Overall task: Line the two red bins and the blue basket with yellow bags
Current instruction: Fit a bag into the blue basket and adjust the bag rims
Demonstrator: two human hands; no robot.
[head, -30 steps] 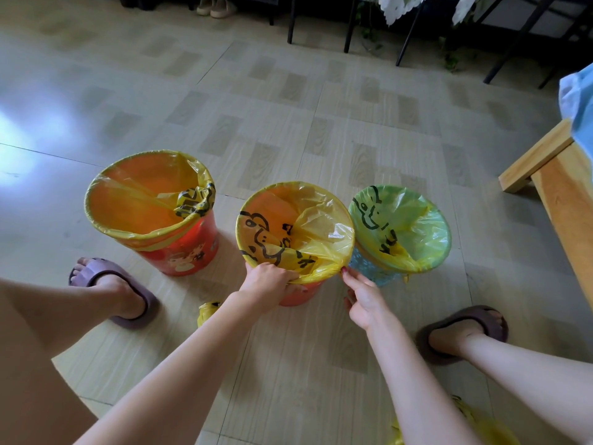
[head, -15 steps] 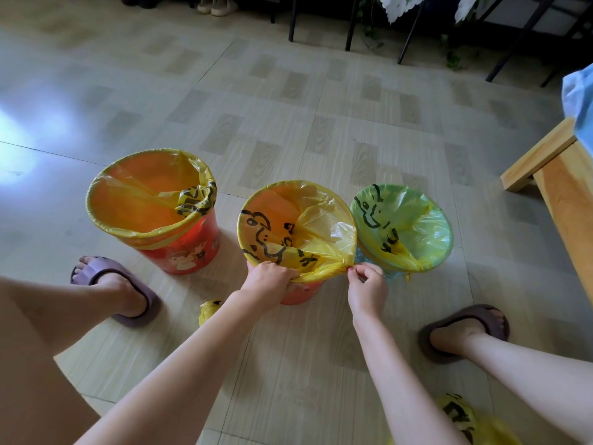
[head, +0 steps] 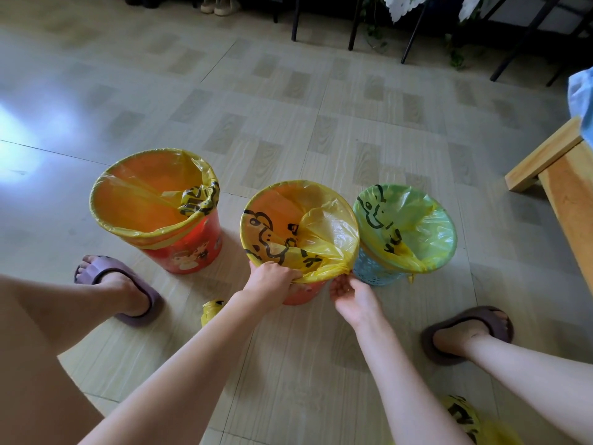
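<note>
The right hand [head: 351, 292], half a second ago pinching the gathered bag edge, now hangs open, palm up, just beside a twisted knot [head: 344, 269] at the middle red bin's [head: 301, 292] rim. The left hand [head: 272, 279] stays clamped on that rim and yellow bag [head: 321, 232]. The knot appears tied, though detail is poor. The left red bin [head: 189, 252] and blue basket [head: 372, 268] already stand lined; the task looks near complete.
</note>
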